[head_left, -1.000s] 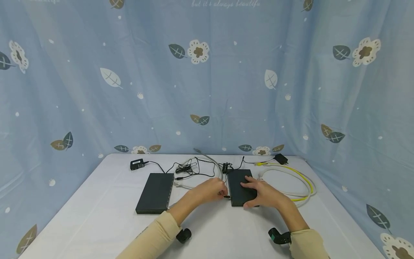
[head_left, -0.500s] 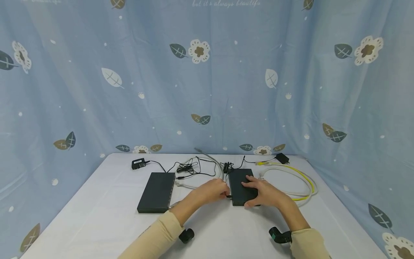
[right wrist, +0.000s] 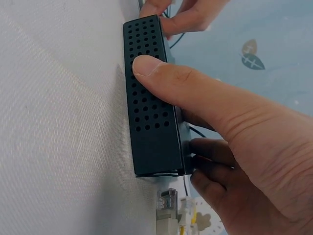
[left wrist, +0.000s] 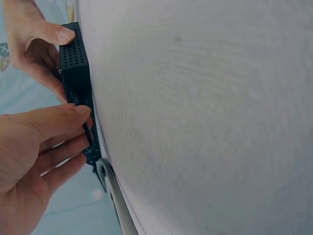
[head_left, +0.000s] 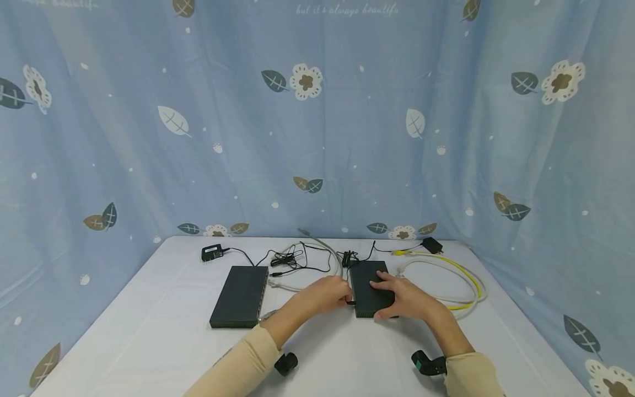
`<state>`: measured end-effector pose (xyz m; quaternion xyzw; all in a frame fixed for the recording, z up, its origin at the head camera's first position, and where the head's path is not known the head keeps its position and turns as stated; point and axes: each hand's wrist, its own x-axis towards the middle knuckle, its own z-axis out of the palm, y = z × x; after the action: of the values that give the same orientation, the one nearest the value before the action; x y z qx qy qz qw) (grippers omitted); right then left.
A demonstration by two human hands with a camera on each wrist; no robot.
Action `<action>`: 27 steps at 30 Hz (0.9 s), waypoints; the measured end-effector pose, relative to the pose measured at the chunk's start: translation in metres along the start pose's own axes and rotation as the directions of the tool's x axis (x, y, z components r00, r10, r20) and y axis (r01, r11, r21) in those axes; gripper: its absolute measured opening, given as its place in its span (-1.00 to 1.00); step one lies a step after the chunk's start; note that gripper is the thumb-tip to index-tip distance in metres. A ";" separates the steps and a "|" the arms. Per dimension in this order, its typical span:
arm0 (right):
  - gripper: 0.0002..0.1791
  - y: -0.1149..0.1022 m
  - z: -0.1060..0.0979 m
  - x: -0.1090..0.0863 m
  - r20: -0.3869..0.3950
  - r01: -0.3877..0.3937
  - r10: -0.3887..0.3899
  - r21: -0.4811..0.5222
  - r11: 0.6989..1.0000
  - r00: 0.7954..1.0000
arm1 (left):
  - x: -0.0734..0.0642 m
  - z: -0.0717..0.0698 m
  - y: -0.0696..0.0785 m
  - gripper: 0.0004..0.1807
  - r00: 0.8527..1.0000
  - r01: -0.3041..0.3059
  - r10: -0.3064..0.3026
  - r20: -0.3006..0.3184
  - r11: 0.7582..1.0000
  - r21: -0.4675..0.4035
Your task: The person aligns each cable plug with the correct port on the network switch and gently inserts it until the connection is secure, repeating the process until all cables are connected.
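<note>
A flat black network switch (head_left: pixel 364 284) lies on the white table, within reach of both hands. My right hand (head_left: pixel 408 298) holds it, fingers spread over the top and thumb pressed on the perforated front side (right wrist: pixel 149 115). At the switch's left side, my left hand (head_left: pixel 321 295) pinches a small black cable plug (head_left: pixel 351 302) between thumb and fingers. In the left wrist view the fingertips sit right at the side of the switch (left wrist: pixel 76 73), hiding most of the plug. I cannot tell how far the plug is in.
A second black switch (head_left: pixel 239 298) lies to the left. Behind are a black power adapter (head_left: pixel 212 252), another adapter (head_left: pixel 431 245), tangled black cords (head_left: pixel 285 259) and a grey cable (head_left: pixel 324 245). Yellow (head_left: pixel 468 273) and white network cables curve at the right; a clear connector (right wrist: pixel 167 203) lies beside the held switch.
My left hand and the plug have shifted very slightly right, closer against the switch's side. The right hand keeps its hold on the switch.
</note>
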<state>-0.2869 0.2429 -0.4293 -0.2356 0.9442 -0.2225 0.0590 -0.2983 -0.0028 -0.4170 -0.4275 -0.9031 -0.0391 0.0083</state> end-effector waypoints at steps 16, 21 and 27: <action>-0.07 -0.002 -0.001 -0.001 -0.008 -0.001 0.001 0.004 1.000 1.000 | -0.003 -0.001 -0.004 -0.86 1.000 -0.014 0.014 -0.004 0.998 -0.063; -0.07 -0.003 -0.001 0.000 -0.001 -0.005 0.005 0.013 1.000 1.000 | -0.004 -0.004 -0.001 -0.83 1.000 -0.011 0.011 0.008 0.997 -0.077; -0.07 -0.005 0.003 -0.001 -0.018 0.000 0.000 0.008 1.000 1.000 | -0.004 -0.010 0.007 -0.74 1.000 -0.015 0.016 0.007 0.997 -0.069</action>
<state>-0.2834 0.2387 -0.4296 -0.2334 0.9438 -0.2282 0.0515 -0.2900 -0.0024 -0.4067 -0.4348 -0.8979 -0.0686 -0.0094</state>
